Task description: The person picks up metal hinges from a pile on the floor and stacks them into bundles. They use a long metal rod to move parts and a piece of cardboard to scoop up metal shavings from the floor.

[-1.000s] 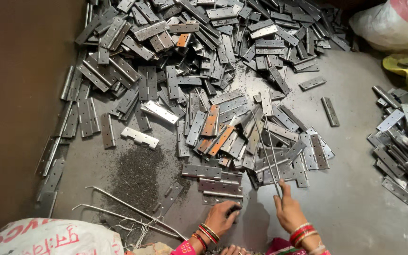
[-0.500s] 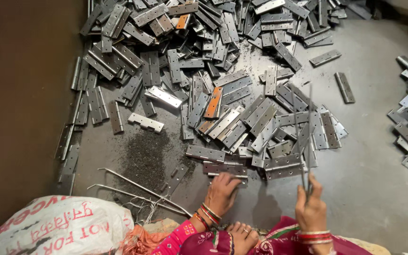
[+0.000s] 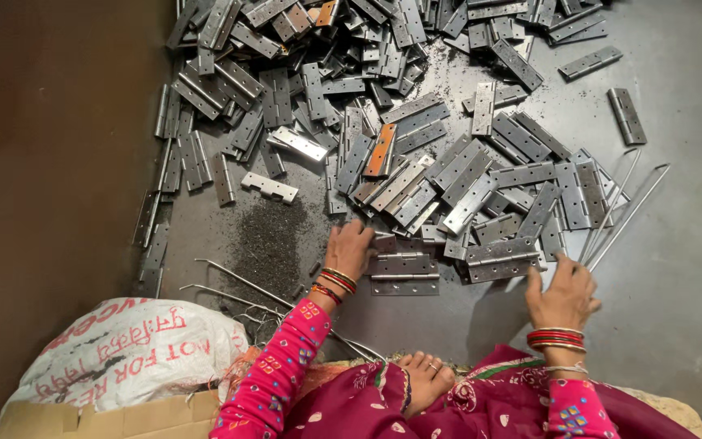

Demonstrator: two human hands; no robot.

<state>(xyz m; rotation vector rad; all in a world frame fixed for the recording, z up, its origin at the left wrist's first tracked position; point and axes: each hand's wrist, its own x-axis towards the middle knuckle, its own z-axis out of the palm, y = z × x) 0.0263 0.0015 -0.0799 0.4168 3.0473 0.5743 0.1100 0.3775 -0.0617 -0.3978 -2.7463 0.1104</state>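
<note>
A dark grey metal floor [image 3: 676, 268] fills most of the view, dusty and scuffed, with a brown wall [image 3: 50, 162] running along its far left edge. A wide heap of flat steel hinges [image 3: 383, 106] spreads over the floor beyond the fingers, and a patch of dark metal filings [image 3: 268, 242] lies just beyond and to the left of the left fingers.

The left hand [image 3: 349, 250] lies flat with its fingers spread loosely, their tips touching a hinge [image 3: 404, 266] at the near edge of the heap; they rest on it rather than close around it. The right hand [image 3: 564, 291] has its fingers curled around the near ends of a few long thin metal rods [image 3: 621, 207], which slant away up and to the right over the floor.

More bent rods [image 3: 237, 286] lie on the floor to the left of the left wrist. A white printed sack [image 3: 132, 345] sits on cardboard [image 3: 115, 421] near the wall, and a bare foot [image 3: 422, 378] shows between the two pink sleeves.
</note>
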